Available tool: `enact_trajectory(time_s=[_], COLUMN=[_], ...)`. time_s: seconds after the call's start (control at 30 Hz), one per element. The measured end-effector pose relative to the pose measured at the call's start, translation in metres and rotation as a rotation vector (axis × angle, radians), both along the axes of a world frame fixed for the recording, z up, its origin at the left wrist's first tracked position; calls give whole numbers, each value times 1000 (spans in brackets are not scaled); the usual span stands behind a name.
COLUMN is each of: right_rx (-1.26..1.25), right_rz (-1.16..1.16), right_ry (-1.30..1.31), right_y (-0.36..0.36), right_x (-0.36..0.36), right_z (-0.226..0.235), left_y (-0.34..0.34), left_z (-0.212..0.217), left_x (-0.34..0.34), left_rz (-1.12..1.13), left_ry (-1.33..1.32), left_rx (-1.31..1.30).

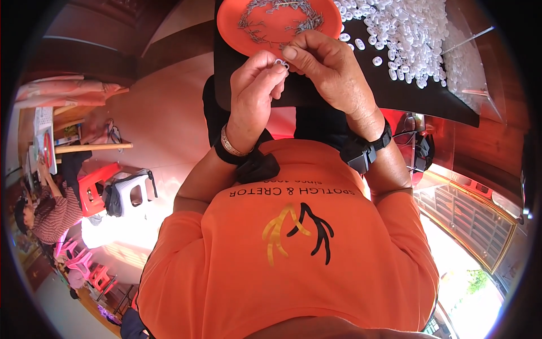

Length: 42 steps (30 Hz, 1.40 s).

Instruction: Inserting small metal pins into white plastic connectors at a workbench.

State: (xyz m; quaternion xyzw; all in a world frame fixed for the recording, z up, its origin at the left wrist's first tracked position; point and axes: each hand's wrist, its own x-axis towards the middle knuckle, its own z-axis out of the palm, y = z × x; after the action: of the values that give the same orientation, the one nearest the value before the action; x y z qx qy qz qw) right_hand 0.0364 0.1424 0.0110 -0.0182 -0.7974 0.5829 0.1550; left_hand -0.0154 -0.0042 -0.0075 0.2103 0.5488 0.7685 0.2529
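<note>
- Head view, position: I find 1 small white piece at the fingertips of the left hand, just off the near rim of the orange-red plate and over the dark tabletop.
- Head view, left grip: thumb and forefinger are together, clamped on the white piece.
- Head view, right grip: thumb and forefinger of the right hand are together, beside the left fingertips. I cannot tell whether a thin part sits between them.
- Head view, risk 1: I judge that the piece could twist or spring loose, since only the tips of 2 digits appear to hold so small a part.
- Head view, risk 2: a dropped piece could land among the grey pins on the plate, or fall past the table's near edge, because the hands work close to both.
- Head view, risk 3: the right wrist lies near the loose white pieces; a careless sweep could scatter the outlying ones.
- Head view, orientation: the piece's long axis appears to slant from upper left to lower right of the picture. The fingers cover part of it, so I cannot certify which face or end points toward the right hand.
</note>
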Motion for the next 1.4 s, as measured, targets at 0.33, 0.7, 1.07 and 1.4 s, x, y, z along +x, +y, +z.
enact_trajectory(time_s=[0.33,0.7,1.07,1.4], right_rx=[221,158,858,868], right_rz=[-94,-75,-433,-284], right_ry=[13,-10,-231,-298], right_y=[-6,0,104,104], right_x=[1,7,25,12], right_z=[0,2,8,9], left_y=[0,1,3,2], left_z=[-2,-3,-2,-4], left_x=[1,0,0,0], left_rz=[8,-30,-26,-17], left_ry=[114,138,105,66], left_rx=[-39,-85,-34,-22])
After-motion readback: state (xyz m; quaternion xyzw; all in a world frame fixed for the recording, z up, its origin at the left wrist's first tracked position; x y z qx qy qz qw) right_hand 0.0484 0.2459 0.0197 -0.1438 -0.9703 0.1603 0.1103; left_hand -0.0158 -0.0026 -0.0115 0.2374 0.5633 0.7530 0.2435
